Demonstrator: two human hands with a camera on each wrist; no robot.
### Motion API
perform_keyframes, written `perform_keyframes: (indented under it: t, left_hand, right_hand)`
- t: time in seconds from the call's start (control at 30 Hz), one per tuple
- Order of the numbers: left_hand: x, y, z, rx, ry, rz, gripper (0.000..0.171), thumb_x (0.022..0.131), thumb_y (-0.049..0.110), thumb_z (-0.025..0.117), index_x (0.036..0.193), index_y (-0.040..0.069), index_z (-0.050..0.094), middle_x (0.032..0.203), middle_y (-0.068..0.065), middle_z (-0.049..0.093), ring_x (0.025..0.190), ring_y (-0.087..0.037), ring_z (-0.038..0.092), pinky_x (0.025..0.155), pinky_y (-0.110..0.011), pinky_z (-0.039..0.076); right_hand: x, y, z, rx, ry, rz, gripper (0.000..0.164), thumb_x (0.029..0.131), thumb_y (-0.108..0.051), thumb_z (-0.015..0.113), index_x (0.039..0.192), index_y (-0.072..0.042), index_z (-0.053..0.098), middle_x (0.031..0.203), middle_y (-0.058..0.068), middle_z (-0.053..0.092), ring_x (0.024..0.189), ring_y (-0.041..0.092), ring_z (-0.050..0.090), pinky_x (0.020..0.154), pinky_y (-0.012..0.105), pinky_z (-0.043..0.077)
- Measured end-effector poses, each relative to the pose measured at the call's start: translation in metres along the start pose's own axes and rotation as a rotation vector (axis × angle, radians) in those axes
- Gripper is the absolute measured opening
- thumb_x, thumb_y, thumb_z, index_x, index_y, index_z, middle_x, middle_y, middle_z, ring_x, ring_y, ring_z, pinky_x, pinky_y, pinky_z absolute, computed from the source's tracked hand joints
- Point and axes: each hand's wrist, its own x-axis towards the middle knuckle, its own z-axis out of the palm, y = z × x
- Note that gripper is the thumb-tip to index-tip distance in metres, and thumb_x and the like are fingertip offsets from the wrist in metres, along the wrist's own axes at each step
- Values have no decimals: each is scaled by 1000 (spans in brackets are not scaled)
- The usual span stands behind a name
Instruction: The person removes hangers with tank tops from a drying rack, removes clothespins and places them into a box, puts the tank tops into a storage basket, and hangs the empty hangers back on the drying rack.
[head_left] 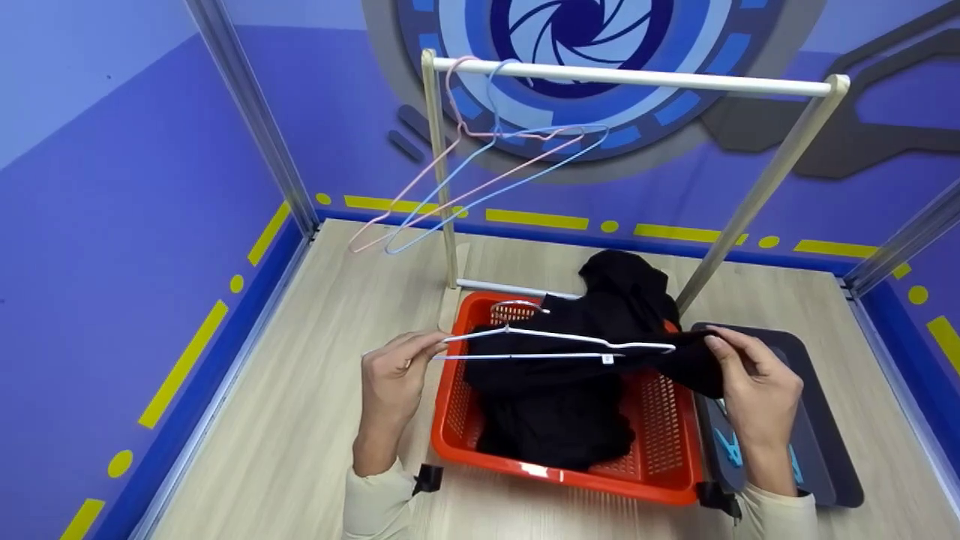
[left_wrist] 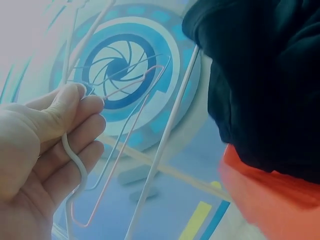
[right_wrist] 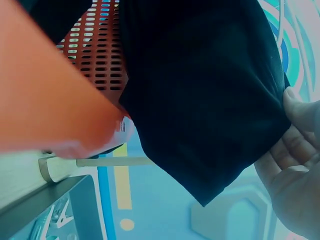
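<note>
My left hand (head_left: 394,386) pinches one end of a white wire hanger (head_left: 559,335), level above the red basket (head_left: 566,478), its hook pointing away. In the left wrist view, thumb and fingertips close on the hanger's wire. On the right, my hand (head_left: 765,394) pinches the edge of a black garment (head_left: 690,367) between thumb and fingers. In the right wrist view the garment (right_wrist: 210,100) hangs down from that grip to a corner. The hanger's right end lies at the cloth, and a small white tag (head_left: 607,359) shows there. More black cloth (head_left: 555,431) fills the basket.
Behind the basket stands a rack with a white top rail (head_left: 660,76). A pink hanger (head_left: 416,181) and a blue hanger (head_left: 551,170) hang at its left end. Right of the basket lies a dark grey tray (head_left: 829,457) with light-blue clothespins (head_left: 727,448).
</note>
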Motion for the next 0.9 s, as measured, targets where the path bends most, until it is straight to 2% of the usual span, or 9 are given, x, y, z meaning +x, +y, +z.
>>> perform_keyframes:
  t: [0.13,0.27,0.47,0.63,0.8,0.9]
  left_hand:
    - [0,-1,-3,-19,-3,3,20,85,-7,83,100,5,85,96,-1,81,82,-18,77,75,-23,60]
    - [1,-1,-3,-24,5,18,21,83,-9,83,99,4,85,95,-1,81,81,-19,77,74,-23,60]
    - [1,0,-2,-41,18,19,21,82,-9,84,99,3,85,95,-2,81,82,-20,77,76,-22,59]
    - [2,2,-1,-75,28,-6,19,82,-9,85,98,2,85,95,-3,81,81,-22,78,78,-22,60]
    - [2,4,-1,-20,60,-52,19,82,-6,86,98,4,85,95,0,81,81,-22,78,76,-20,59]
    - [0,2,0,17,90,-81,17,83,-3,87,98,5,86,93,-1,81,81,-19,78,73,-18,57]
  right_hand:
    - [1,-3,0,-19,10,46,14,94,8,77,107,4,81,99,20,77,79,-1,67,70,10,48]
    - [2,-5,0,-26,1,53,13,93,8,77,106,5,81,98,22,77,74,0,64,67,10,46]
    - [3,19,4,-37,-74,6,18,90,8,80,107,0,83,99,21,78,77,-5,65,71,9,46]
    - [1,25,4,-29,-139,-11,19,91,4,82,107,-5,84,98,16,79,79,-5,67,73,8,48]
    - [-3,22,3,-46,-182,-16,18,92,2,82,106,-8,84,97,13,79,79,-5,67,71,8,47]
    - [-6,21,3,-50,-215,-60,19,91,4,82,105,-8,84,96,12,79,79,-6,67,71,8,47]
